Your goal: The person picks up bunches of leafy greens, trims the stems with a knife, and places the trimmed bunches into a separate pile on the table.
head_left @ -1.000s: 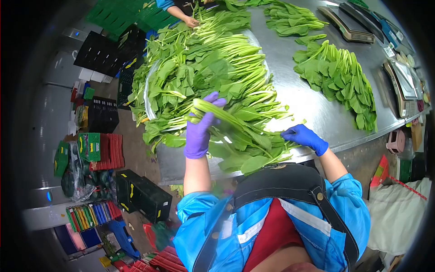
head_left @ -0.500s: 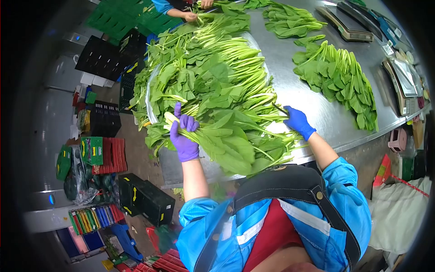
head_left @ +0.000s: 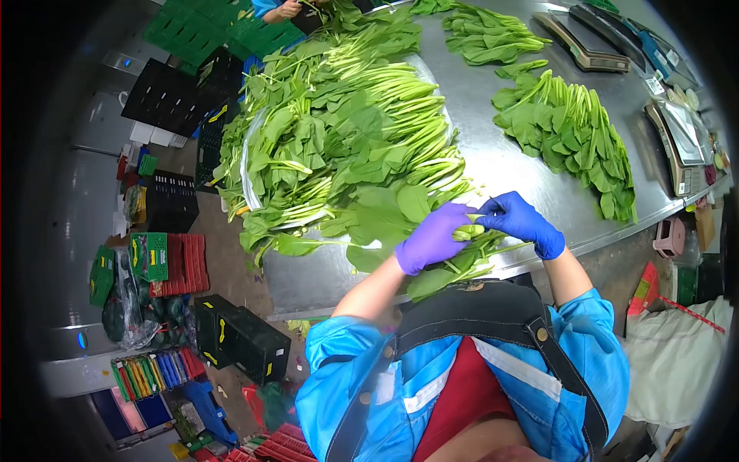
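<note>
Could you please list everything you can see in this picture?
Table: one, steel, under the greens.
Big pile: one, green, table's left half.
Sorted row: one, green, table's right.
Small pile: one, green, far end.
Scales: at least two, grey, right edge.
Crates: many; black, green, red; floor at left.
Co-worker's hand: one, far end, at the greens.
Bunch: one, green, near edge, between both hands.
Left hand: purple glove, gripping the bunch.
Right hand: blue glove, pinching its stem ends.

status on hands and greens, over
Left hand and right hand both closed on greens bunch at table edge. Big leaf pile just beyond. Nothing in the way.
</note>
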`<state>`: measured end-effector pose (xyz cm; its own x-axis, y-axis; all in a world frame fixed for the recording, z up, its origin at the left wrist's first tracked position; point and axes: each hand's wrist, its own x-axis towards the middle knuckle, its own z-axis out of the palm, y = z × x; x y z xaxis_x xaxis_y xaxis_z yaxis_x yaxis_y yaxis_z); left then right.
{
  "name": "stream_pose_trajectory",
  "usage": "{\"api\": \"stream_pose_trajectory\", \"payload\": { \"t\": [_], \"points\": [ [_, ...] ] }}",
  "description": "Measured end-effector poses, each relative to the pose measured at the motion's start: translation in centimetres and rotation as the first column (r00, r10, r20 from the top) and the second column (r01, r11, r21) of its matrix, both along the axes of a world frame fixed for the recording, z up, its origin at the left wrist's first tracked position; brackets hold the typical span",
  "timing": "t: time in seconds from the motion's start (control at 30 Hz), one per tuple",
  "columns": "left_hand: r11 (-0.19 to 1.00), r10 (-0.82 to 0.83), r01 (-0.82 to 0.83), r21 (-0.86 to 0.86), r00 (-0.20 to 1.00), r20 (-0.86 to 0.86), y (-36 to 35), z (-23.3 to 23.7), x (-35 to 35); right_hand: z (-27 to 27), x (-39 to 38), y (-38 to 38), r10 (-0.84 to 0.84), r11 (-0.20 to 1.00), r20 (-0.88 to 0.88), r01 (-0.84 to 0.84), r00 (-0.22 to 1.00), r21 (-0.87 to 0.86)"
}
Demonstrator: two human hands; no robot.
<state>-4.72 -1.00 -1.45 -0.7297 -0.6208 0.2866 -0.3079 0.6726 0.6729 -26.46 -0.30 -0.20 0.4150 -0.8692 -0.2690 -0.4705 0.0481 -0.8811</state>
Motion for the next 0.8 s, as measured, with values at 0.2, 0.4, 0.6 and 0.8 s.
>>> {"api": "stream_pose_trajectory", "payload": {
  "t": [0.2,0.4,0.6,0.8],
  "points": [
    [0.82,0.299,-0.191,0.54,0.947,-0.12,-0.1,0.3,0.5,-1.1,0.6,0.1,-0.274,0.894,0.067,0.28,0.959,-0.35],
    [0.871,0.204,-0.143,0.47,0.975,-0.082,0.3,1.2,1.0,-2.1,2.1,-0.2,-0.198,0.857,-0.232,0.054,0.952,-0.512],
    [0.698,0.355,-0.025,0.716,0.88,-0.315,0.0,3.7,2.4,-1.5,0.3,-0.8,-0.205,0.926,-0.062,0.173,0.977,-0.336],
    [0.848,0.28,-0.183,0.497,0.952,-0.126,0.3,3.3,1.1,0.7,3.5,0.1,-0.146,0.979,0.322,0.183,0.936,-0.088]
  ]
}}
